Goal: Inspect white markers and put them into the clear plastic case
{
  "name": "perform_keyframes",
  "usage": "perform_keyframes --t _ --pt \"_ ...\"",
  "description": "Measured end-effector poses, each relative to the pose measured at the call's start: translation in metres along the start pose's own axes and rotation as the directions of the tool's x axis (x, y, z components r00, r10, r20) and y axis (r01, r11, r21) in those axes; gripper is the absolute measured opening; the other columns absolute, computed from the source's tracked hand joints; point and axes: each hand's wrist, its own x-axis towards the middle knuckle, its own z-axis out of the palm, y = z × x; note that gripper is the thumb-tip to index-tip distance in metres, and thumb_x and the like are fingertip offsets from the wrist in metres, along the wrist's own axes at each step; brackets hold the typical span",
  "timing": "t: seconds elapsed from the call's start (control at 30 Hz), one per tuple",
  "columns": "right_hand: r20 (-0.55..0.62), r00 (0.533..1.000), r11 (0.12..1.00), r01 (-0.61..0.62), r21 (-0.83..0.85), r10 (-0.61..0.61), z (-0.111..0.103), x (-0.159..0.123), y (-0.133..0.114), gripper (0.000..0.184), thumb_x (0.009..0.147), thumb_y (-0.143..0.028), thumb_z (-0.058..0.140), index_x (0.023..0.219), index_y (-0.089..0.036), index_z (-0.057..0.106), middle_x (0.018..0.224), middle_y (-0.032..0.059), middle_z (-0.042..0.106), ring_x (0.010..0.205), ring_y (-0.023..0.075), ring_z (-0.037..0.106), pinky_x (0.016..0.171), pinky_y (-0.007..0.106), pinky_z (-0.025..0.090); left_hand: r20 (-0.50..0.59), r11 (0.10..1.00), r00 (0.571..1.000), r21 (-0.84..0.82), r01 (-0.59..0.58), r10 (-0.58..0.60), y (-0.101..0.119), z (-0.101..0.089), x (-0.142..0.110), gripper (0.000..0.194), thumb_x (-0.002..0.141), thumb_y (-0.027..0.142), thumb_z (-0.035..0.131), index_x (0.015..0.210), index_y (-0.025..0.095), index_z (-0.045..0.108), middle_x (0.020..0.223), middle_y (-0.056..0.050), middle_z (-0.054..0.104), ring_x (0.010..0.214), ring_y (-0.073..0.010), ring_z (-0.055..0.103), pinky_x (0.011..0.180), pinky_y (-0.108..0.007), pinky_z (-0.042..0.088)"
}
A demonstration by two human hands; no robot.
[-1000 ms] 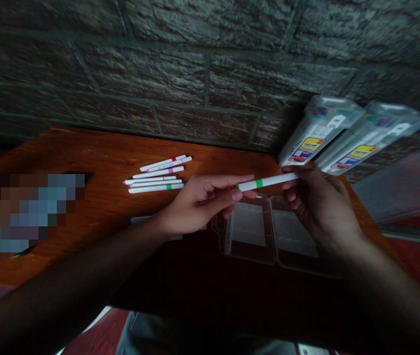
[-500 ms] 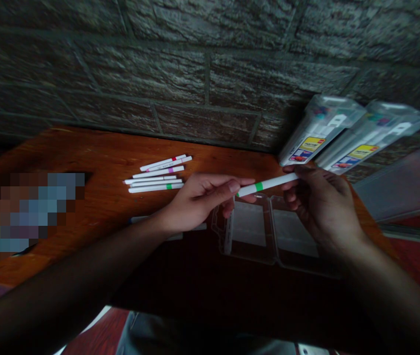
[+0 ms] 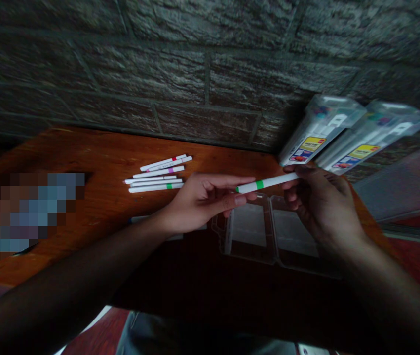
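A white marker (image 3: 274, 182) with a green band and a green end is held slantwise between my two hands above the table. My right hand (image 3: 326, 199) pinches its right end between thumb and fingers. At the green end, my left hand (image 3: 202, 199) has its index finger along the far side and its thumb lower, just below the barrel, so the green tip shows between them. Beneath my hands lies a clear plastic case (image 3: 273, 251), opened flat, with pale inserts in both halves. Part of it is hidden by my right hand.
Several white markers (image 3: 154, 180) with coloured bands lie on the wooden table (image 3: 95, 162) left of my hands. More markers (image 3: 141, 218) are partly under my left forearm. Two clear marker cases (image 3: 308, 143) stand against the stone wall at right. A pixelated object (image 3: 43, 212) is at left.
My left thumb has slid down off the marker's end, uncovering the green tip. The marker and my right hand have hardly moved.
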Motion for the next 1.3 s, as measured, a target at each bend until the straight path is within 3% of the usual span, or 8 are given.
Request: perform_keyframes --t 0.4,0.63,1.3 --pt "-0.001 1.0 1.0 -0.004 0.027 0.004 0.0008 0.0009 -0.0008 0.01 0.089 -0.021 0.074 0.083 -0.016 0.081 0.058 0.0016 0.07 0.039 0.0077 0.059 0.034 0.014 0.046 0.006 1.0 1.0 -0.014 -0.022 0.022 -0.0012 -0.0011 0.0002 0.036 0.097 0.024 0.075 0.133 0.019 0.077 0.112 -0.016 0.084 0.064 -0.0103 0.065 0.059 -0.022 0.053" --pt "0.01 1.0 1.0 0.014 0.027 -0.014 -0.0001 -0.0006 -0.0004 0.01 0.089 -0.023 0.076 0.083 -0.016 0.081 0.059 0.0012 0.07 0.039 0.0078 0.059 0.035 0.014 0.047 -0.026 0.999 0.999 -0.031 0.021 -0.022 -0.0037 -0.0021 0.0 0.035 0.103 0.036 0.067 0.132 0.018 0.078 0.109 -0.016 0.083 0.061 -0.0096 0.059 0.059 -0.024 0.049" --pt "-0.039 0.999 0.999 -0.034 0.033 0.035 0.0037 -0.0015 -0.0026 0.017 0.092 -0.017 0.069 0.079 -0.016 0.081 0.056 0.0023 0.07 0.037 0.0088 0.058 0.033 0.014 0.046 -0.01 0.972 0.999 -0.232 0.039 -0.042 -0.0098 -0.0044 0.0011 0.028 0.103 0.032 0.068 0.125 0.019 0.08 0.105 -0.013 0.084 0.063 -0.0096 0.063 0.062 -0.024 0.053"
